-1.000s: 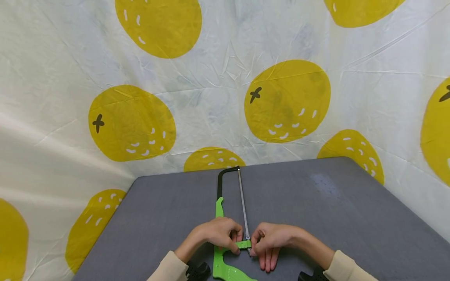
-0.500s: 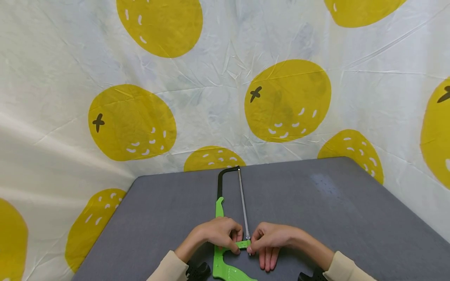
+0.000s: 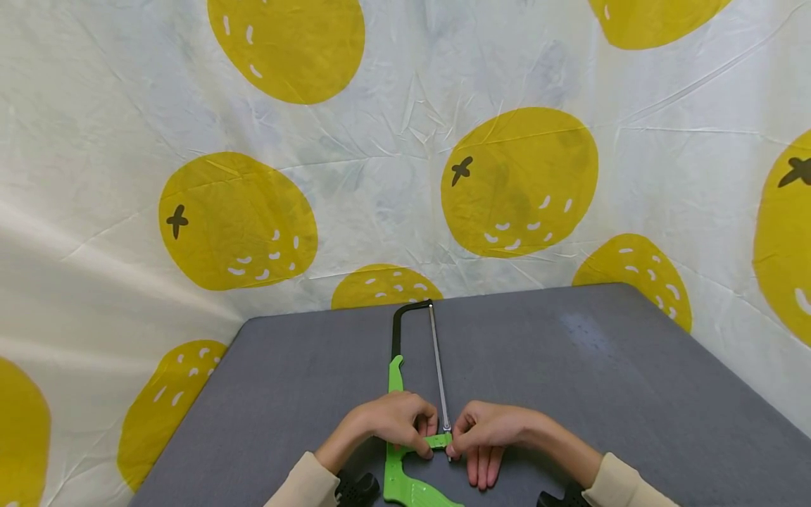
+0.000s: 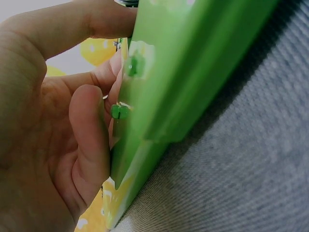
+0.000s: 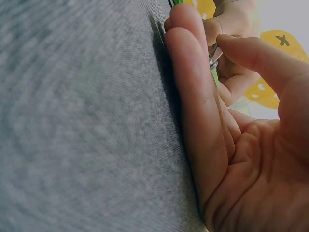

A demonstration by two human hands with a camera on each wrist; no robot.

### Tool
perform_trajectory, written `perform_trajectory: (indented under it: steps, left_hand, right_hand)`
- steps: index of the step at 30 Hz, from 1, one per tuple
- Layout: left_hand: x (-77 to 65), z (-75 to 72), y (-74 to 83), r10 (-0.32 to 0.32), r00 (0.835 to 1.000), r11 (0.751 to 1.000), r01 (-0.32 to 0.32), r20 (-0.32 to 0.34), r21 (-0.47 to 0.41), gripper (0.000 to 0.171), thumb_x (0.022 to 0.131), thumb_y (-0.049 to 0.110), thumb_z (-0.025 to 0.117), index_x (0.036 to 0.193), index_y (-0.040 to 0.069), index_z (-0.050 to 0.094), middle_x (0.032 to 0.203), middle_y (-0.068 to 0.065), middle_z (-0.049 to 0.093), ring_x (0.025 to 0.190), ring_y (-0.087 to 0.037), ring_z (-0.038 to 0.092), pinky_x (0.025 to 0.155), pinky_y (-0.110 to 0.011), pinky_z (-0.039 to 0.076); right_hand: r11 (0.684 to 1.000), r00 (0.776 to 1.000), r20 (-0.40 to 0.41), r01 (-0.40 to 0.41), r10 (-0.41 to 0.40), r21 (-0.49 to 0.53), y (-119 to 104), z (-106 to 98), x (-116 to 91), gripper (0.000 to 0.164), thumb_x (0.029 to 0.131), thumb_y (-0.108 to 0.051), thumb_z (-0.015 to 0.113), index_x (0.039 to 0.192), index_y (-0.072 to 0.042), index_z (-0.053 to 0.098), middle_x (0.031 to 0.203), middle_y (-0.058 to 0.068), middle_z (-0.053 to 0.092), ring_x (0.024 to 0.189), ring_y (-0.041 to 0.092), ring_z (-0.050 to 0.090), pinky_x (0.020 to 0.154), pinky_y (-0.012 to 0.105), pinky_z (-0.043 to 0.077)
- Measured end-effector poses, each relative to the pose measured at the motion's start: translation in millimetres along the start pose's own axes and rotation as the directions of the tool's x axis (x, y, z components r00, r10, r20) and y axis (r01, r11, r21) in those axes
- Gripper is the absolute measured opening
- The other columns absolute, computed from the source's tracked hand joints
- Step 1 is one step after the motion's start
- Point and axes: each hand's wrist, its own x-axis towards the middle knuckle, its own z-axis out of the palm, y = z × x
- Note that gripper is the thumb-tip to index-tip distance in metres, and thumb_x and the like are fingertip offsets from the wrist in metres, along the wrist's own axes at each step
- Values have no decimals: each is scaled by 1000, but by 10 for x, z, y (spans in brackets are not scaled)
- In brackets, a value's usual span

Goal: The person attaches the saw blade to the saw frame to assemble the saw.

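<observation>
A hacksaw with a green handle [image 3: 405,482] and a black frame [image 3: 396,331] lies on a grey table, its blade [image 3: 438,366] pointing away from me. My left hand [image 3: 395,420] holds the green crosspiece [image 3: 438,441] at the blade's near end between thumb and fingers. Thumb and index finger of my right hand [image 3: 491,431] pinch a small silver wing nut [image 5: 214,54] at the end of that crosspiece, mostly hidden by the fingertips. The other right fingers [image 5: 195,92] extend along the table. In the left wrist view, the green body [image 4: 164,87] stands close beside the left fingers.
The grey cloth-covered table [image 3: 538,352] reaches back to a white curtain [image 3: 380,197] printed with yellow fruit. Its far edge lies just beyond the tip of the saw frame. Black wrist devices [image 3: 357,489] sit below both hands.
My right thumb and index finger have moved slightly left, closing over the wing nut that showed earlier below the crosspiece. The left hand and the hacksaw stay in place.
</observation>
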Motion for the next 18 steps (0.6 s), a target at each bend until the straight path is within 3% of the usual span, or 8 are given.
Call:
perform_trajectory:
  steps: [18]
  left_hand:
    - [-2, -8, -6, 10, 1000, 1000, -10, 16, -16, 17, 83, 22, 83, 84, 22, 66, 67, 10, 57, 45, -7, 50, 45, -27, 48]
  right_hand:
    - [1000, 1000, 30, -3, 3, 6, -19, 0, -20, 17, 98, -19, 66, 90, -6, 72, 67, 2, 74, 56, 7, 72, 51, 23, 59]
